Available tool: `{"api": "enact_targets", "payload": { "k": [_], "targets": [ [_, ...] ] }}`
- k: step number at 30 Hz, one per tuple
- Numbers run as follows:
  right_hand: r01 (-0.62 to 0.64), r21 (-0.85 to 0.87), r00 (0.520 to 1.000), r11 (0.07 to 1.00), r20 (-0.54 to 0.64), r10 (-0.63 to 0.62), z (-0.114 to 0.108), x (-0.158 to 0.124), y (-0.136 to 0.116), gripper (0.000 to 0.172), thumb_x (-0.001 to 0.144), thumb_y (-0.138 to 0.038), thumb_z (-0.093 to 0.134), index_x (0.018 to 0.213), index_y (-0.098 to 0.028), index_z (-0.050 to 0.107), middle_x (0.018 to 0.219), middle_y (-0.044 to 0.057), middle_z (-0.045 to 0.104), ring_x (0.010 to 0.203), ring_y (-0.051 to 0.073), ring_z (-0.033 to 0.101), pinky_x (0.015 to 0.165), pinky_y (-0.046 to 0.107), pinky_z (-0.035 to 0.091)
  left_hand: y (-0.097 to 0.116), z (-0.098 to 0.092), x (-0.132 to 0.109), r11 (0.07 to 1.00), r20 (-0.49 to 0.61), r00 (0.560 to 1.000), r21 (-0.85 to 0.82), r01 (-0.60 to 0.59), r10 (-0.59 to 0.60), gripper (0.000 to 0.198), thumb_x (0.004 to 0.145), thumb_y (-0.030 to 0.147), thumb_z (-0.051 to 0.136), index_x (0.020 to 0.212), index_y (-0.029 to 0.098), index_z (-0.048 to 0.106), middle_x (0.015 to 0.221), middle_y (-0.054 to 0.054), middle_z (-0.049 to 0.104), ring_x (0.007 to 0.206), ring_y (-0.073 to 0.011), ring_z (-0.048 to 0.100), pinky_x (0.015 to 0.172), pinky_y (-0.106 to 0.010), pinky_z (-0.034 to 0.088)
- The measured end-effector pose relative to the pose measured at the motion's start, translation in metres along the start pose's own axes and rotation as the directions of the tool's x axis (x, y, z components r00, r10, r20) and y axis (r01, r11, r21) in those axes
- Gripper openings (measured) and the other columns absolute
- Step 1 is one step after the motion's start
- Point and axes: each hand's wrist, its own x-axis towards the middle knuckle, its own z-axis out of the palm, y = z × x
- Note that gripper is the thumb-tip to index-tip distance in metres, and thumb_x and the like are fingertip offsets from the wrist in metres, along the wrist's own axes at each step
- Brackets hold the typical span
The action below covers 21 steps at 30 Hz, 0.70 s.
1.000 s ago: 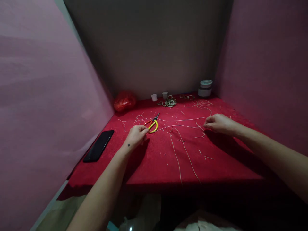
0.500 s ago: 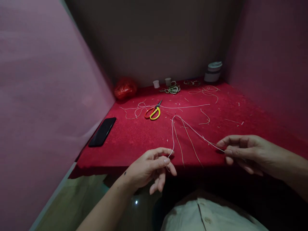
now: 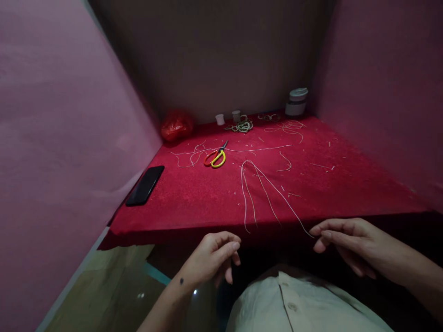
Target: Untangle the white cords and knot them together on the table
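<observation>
Two thin cords lie looped over a small upright point on the red cloth, their strands fanning toward me. One is a white cord (image 3: 277,186); the other is a thinner tan cord (image 3: 266,193). My left hand (image 3: 221,256) is just off the table's front edge, fingers loosely curled and holding nothing, apart from the white cord's left end. My right hand (image 3: 346,244) is at the white cord's right end, which meets its fingertips. Thumb and index finger are apart there, and no grip on the cord shows.
Scissors (image 3: 218,158) with red and yellow handles lie beyond the cords. A black phone (image 3: 145,185) is at the left edge. At the back are a red plastic bag (image 3: 176,125), a white cup (image 3: 220,120), a coiled braided cord (image 3: 244,125) and a lidded container (image 3: 296,102). Clippings are scattered around.
My left hand has let go of the white cord and moved down. My right hand has also lowered, sliding to the cord's end and loosening. The view has shifted slightly.
</observation>
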Motion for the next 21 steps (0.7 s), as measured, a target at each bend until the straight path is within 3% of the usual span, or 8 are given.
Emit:
{"api": "enact_targets", "payload": {
  "k": [4, 7, 10, 14, 18, 21],
  "targets": [
    [0.018, -0.047, 0.995, 0.999, -0.097, -0.023, 0.013, 0.007, 0.005, 0.047, 0.066, -0.05, 0.062, 0.098, -0.016, 0.063, 0.071, 0.006, 0.064, 0.032, 0.005, 0.039, 0.027, 0.016, 0.023, -0.007, 0.019, 0.012, 0.988, -0.137, 0.99, -0.144, -0.053, 0.034, 0.031, 0.076, 0.038, 0.056, 0.095, 0.013, 0.056, 0.058, 0.0, 0.06, 0.035, -0.0073, 0.05, 0.028, -0.013, 0.027],
    [0.08, -0.118, 0.981, 0.99, -0.169, -0.099, 0.025, 0.014, 0.006, 0.039, 0.064, -0.047, 0.064, 0.087, -0.016, 0.065, 0.059, 0.002, 0.059, 0.033, 0.005, 0.038, 0.03, 0.018, 0.026, -0.009, 0.032, 0.021, 0.973, -0.223, 0.974, -0.21, -0.093, 0.045, 0.027, 0.075, 0.04, 0.059, 0.072, 0.013, 0.057, 0.045, 0.002, 0.054, 0.028, -0.0048, 0.04, 0.027, -0.014, 0.022],
    [0.15, -0.188, 0.951, 0.971, -0.242, -0.194, 0.035, 0.02, 0.013, 0.031, 0.068, -0.047, 0.061, 0.072, -0.017, 0.064, 0.054, 0.0, 0.055, 0.035, 0.006, 0.038, 0.033, 0.019, 0.029, -0.014, 0.041, 0.029, 0.964, -0.302, 0.952, -0.239, -0.119, 0.043, 0.035, 0.075, 0.042, 0.059, 0.056, 0.013, 0.051, 0.033, 0.003, 0.045, 0.024, -0.0027, 0.029, 0.028, -0.015, 0.016],
    [0.208, -0.173, 0.92, 0.963, -0.3, -0.252, 0.044, 0.023, 0.02, 0.031, 0.072, -0.048, 0.059, 0.07, -0.018, 0.062, 0.053, 0.0, 0.053, 0.038, 0.007, 0.039, 0.036, 0.019, 0.03, -0.022, 0.05, 0.036, 0.921, -0.375, 0.925, -0.335, -0.199, 0.064, 0.035, 0.074, 0.043, 0.06, 0.057, 0.014, 0.05, 0.034, 0.004, 0.045, 0.024, -0.0034, 0.031, 0.028, -0.015, 0.016],
    [0.177, -0.039, 0.946, 0.983, -0.268, -0.181, 0.049, 0.021, 0.016, 0.035, 0.07, -0.052, 0.061, 0.069, -0.018, 0.062, 0.056, 0.001, 0.056, 0.037, 0.007, 0.04, 0.034, 0.02, 0.028, -0.026, 0.056, 0.038, 0.877, -0.427, 0.894, -0.366, -0.311, 0.138, 0.027, 0.073, 0.041, 0.062, 0.068, 0.014, 0.055, 0.046, 0.003, 0.052, 0.03, -0.0039, 0.038, 0.028, -0.014, 0.02],
    [0.158, 0.069, 0.955, 0.985, -0.264, -0.135, 0.054, 0.019, 0.011, 0.037, 0.068, -0.054, 0.062, 0.074, -0.017, 0.064, 0.059, 0.002, 0.056, 0.038, 0.007, 0.039, 0.033, 0.02, 0.027, -0.028, 0.055, 0.038, 0.886, -0.431, 0.89, -0.341, -0.314, 0.149, 0.026, 0.073, 0.039, 0.061, 0.071, 0.014, 0.055, 0.049, 0.003, 0.053, 0.031, -0.0032, 0.037, 0.029, -0.014, 0.021]
  ]
}}
